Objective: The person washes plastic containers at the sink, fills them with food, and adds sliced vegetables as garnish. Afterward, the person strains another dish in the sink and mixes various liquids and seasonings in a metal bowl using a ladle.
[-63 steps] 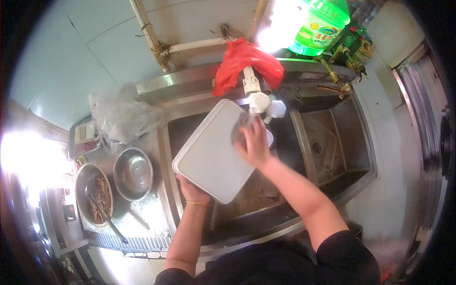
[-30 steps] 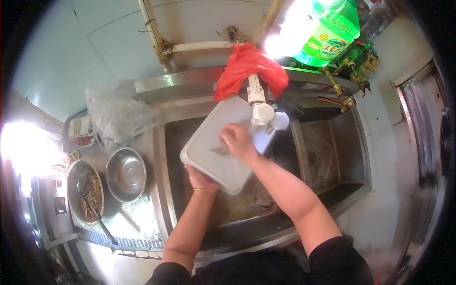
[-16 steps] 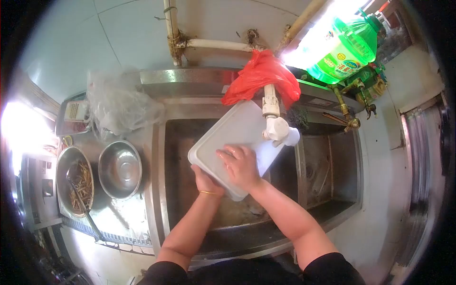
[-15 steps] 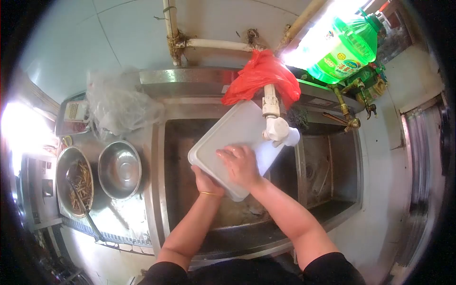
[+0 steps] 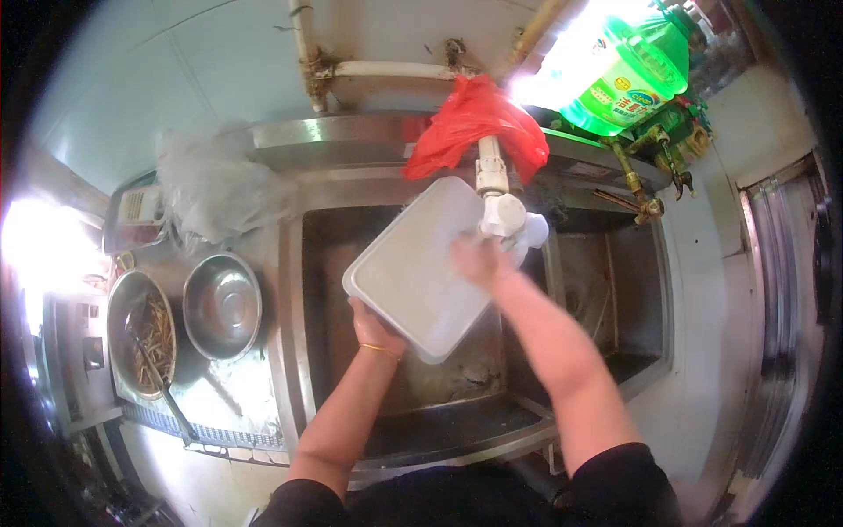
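Note:
A whitish rectangular plastic container (image 5: 413, 281) with rounded corners is held tilted over the sink, its broad flat face turned up. I cannot tell whether that face is a lid or the container's base. My left hand (image 5: 376, 330) grips its lower left edge, with the fingers hidden underneath. My right hand (image 5: 483, 262) is at the container's upper right part, just below the white tap (image 5: 504, 215). Motion smears its fingers, so their shape does not show. Water from the tap cannot be made out clearly.
A steel double sink (image 5: 292, 351) lies below. A red plastic bag (image 5: 479, 123) hangs over the tap's pipe. On the left stand a steel bowl (image 5: 222, 307) and a pot (image 5: 123, 373) with brownish strips and a utensil. Clear bags (image 5: 215, 189) and a green detergent bottle (image 5: 628, 79) are behind.
My right hand has moved right across the container's face, from its middle toward the tap. The left hand keeps its hold. The whole view has shifted slightly.

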Demonstrator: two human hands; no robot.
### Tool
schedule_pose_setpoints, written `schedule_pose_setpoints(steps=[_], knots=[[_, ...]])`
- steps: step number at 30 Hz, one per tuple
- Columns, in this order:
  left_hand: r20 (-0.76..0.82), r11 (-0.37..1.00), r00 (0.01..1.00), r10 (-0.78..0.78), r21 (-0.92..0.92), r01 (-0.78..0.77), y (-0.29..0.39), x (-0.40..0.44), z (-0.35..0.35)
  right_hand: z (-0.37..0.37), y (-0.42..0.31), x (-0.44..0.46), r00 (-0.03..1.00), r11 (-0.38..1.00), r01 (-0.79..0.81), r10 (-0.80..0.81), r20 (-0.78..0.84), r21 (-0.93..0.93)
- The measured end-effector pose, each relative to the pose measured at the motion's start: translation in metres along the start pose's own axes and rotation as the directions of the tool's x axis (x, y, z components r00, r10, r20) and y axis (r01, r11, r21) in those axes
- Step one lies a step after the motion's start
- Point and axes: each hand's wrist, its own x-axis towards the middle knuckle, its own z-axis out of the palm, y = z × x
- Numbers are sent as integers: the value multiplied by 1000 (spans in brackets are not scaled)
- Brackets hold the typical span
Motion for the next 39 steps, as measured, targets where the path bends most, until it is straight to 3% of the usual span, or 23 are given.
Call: schedule_pose_setpoints(steps=[1,2,3,4,6,10,12,16,19,21,23,25,29,32,35,37,39], knots=[[53,1000,998,-27,-4,27,6,4,-11,-27,15,-7,943,930,-330,334,3,161],[110,999,993,-50,-11,51,10,13,-23,-48,30,-15,889,878,-434,453,-58,202],[173,997,982,-74,-19,78,14,21,-30,-60,63,-15,966,971,-230,219,-138,-67],[222,989,965,-137,-20,145,16,26,-32,-79,78,-28,966,987,-112,81,-245,-115],[311,957,911,-272,-14,290,11,33,-37,-96,111,-49,932,971,-149,73,-356,-190],[414,938,850,-325,26,346,-1,63,-38,-117,123,-87,932,969,-190,229,-282,160],[464,926,814,-350,40,375,12,56,-19,-112,127,-100,937,963,-174,225,-265,204],[329,938,905,-271,302,171,51,30,14,-83,137,-114,945,942,-178,244,-217,286],[222,886,931,-289,431,172,78,-2,47,-67,125,-131,948,875,-262,313,-63,406],[199,865,946,-254,484,130,88,-13,52,-51,122,-132,939,819,-315,341,35,479],[120,840,975,-186,534,94,94,-37,62,-37,119,-134,944,820,-306,326,44,483],[148,867,968,-204,487,108,100,-42,52,-32,110,-133,944,812,-298,327,31,502],[186,882,930,-318,418,218,104,-37,30,-46,92,-131,906,509,-396,351,236,765],[342,880,834,-433,360,309,89,16,-15,-48,101,-126,891,206,-453,113,439,867],[351,879,836,-422,385,282,63,47,-14,-68,96,-130,864,458,-490,144,482,741],[282,849,904,-321,508,143,44,40,11,-95,77,-145,874,669,-458,219,434,585],[293,733,914,-280,680,7,26,59,12,-93,88,-164,881,653,-457,240,408,604]])
